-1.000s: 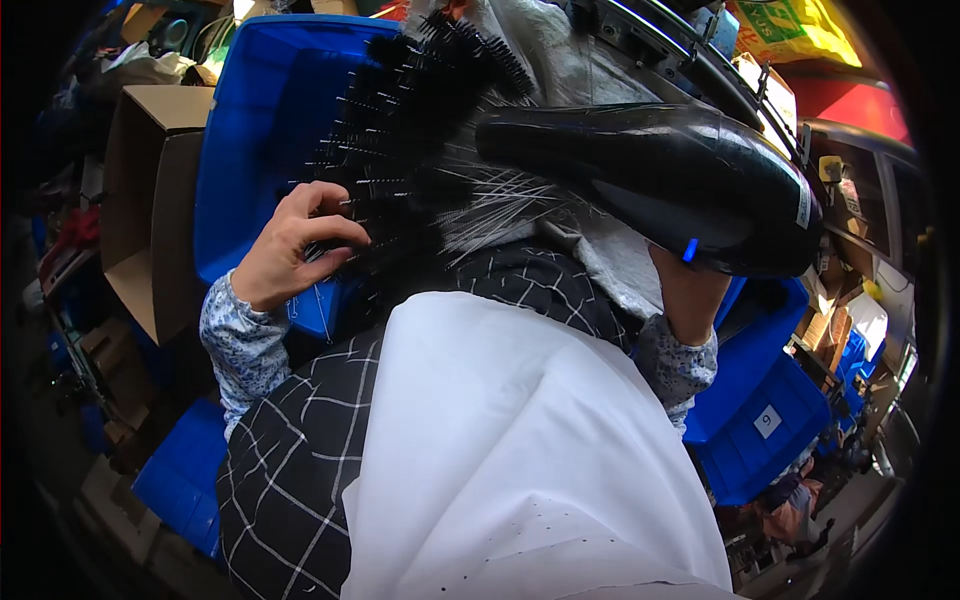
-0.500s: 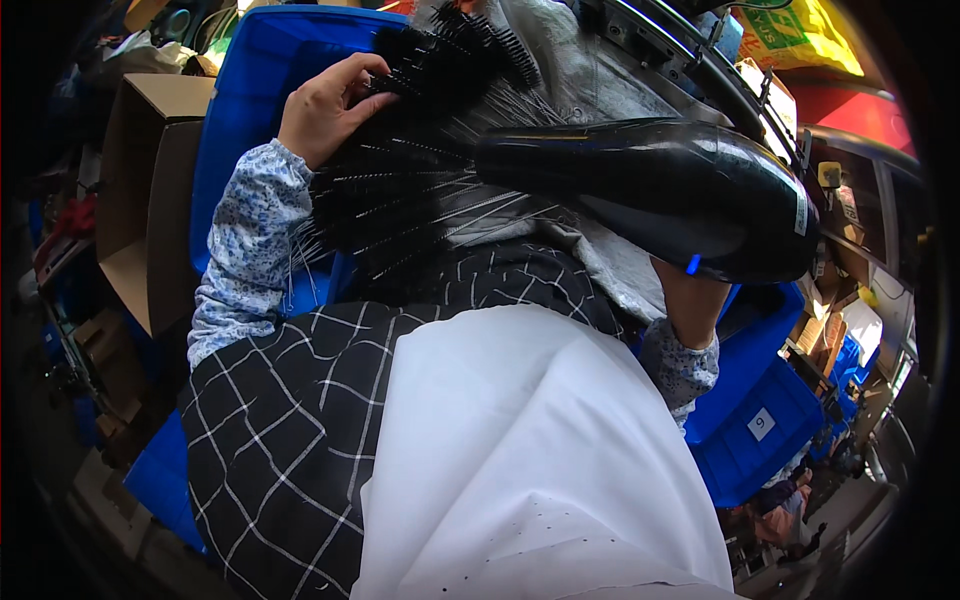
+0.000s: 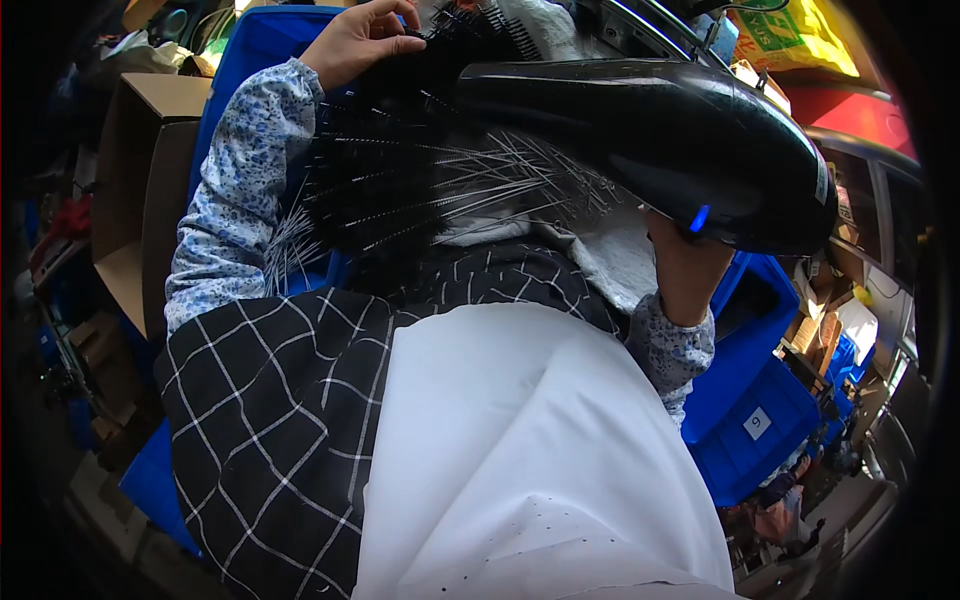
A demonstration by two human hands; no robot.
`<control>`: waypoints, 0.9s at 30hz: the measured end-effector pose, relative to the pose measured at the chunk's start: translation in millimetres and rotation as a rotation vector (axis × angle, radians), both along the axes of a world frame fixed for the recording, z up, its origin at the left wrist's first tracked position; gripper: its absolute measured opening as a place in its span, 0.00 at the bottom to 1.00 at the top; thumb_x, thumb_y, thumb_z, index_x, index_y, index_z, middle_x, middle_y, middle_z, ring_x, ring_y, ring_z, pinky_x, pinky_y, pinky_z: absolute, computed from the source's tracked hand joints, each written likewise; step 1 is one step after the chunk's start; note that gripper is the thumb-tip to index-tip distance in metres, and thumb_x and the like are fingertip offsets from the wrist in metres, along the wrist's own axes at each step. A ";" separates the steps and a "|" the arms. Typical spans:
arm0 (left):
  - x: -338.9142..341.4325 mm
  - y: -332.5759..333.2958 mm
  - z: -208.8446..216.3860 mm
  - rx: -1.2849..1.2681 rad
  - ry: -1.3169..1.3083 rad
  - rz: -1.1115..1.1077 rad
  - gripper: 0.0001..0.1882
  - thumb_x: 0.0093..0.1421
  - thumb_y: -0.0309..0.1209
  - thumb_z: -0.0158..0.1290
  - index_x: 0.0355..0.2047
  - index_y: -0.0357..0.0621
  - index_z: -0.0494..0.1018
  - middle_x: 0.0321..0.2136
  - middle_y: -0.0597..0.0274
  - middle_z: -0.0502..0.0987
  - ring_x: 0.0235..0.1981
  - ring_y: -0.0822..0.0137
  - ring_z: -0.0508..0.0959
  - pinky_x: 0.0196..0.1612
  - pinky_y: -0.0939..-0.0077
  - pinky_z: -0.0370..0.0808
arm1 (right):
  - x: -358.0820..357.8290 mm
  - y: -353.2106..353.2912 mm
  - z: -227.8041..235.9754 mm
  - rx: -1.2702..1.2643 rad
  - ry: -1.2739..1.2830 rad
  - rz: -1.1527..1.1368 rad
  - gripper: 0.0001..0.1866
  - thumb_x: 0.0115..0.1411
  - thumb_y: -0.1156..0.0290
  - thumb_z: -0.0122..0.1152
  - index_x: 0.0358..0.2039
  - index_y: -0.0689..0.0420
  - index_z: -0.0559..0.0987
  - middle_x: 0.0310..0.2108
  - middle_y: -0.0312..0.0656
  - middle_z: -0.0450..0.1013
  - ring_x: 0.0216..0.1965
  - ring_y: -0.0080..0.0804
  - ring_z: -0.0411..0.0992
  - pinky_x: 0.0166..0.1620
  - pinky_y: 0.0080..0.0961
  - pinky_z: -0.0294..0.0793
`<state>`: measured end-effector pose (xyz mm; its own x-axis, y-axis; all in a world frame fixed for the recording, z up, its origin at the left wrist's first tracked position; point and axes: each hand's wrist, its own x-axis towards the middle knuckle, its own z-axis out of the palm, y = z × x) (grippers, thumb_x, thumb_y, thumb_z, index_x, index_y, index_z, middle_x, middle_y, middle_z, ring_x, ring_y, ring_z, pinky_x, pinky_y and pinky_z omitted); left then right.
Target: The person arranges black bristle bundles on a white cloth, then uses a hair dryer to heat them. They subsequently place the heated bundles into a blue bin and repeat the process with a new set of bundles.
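Observation:
My right hand point(image 3: 690, 260) is wrapped round the handle of a black hair dryer point(image 3: 690, 140), which lies level with its nozzle pointing left. A blue light glows on the handle. Under and left of the nozzle is a bunch of black bristle brushes point(image 3: 375, 190); their twisted wire stems point(image 3: 520, 185) fan out to the right. At the top, the thumb and fingers of my left hand point(image 3: 362, 42) pinch the edge of a black bristle brush point(image 3: 475, 30). The dryer hides part of the bunch.
A blue bin point(image 3: 235, 80) stands behind my left arm, beside an open cardboard box point(image 3: 125, 200). Another blue bin point(image 3: 755, 430) is at the right. Whitish sheeting point(image 3: 610, 255) lies under the wires. A dark metal machine frame point(image 3: 650, 30) runs across the top.
The dryer and my right hand have moved up, uncovering more wire stems. My left hand has shifted upward, still pinching at the bristles.

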<state>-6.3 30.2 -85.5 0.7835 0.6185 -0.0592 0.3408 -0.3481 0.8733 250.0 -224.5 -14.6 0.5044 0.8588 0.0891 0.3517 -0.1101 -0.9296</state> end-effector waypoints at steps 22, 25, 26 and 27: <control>-60.1 -69.0 7.1 -0.247 0.338 0.260 0.20 0.54 0.44 0.47 0.38 0.39 0.66 0.30 0.61 0.70 0.33 0.72 0.68 0.37 0.81 0.65 | 5.6 0.7 -2.2 0.095 -0.121 0.090 0.18 0.37 0.83 0.62 0.31 0.64 0.70 0.23 0.39 0.70 0.21 0.22 0.69 0.25 0.16 0.69; -56.3 -82.6 25.0 -0.473 0.312 0.173 0.17 0.50 0.40 0.53 0.35 0.42 0.67 0.30 0.63 0.70 0.31 0.74 0.69 0.35 0.81 0.66 | 8.1 -2.1 -2.3 0.025 -0.127 0.088 0.16 0.37 0.83 0.61 0.30 0.64 0.70 0.22 0.39 0.70 0.21 0.23 0.69 0.25 0.15 0.69; -59.7 -85.4 25.6 -0.495 0.308 0.165 0.17 0.49 0.40 0.54 0.35 0.42 0.67 0.30 0.64 0.70 0.30 0.74 0.69 0.35 0.81 0.66 | 8.3 -2.5 -3.9 0.051 -0.135 0.077 0.15 0.38 0.83 0.61 0.30 0.64 0.70 0.22 0.39 0.71 0.21 0.23 0.69 0.24 0.15 0.69; -62.6 -86.6 28.5 -0.479 0.317 0.124 0.19 0.48 0.41 0.55 0.36 0.44 0.67 0.33 0.63 0.68 0.33 0.72 0.69 0.37 0.79 0.67 | 8.5 -3.4 -4.9 0.077 -0.143 0.066 0.15 0.38 0.83 0.61 0.30 0.64 0.71 0.22 0.39 0.71 0.21 0.23 0.69 0.24 0.15 0.69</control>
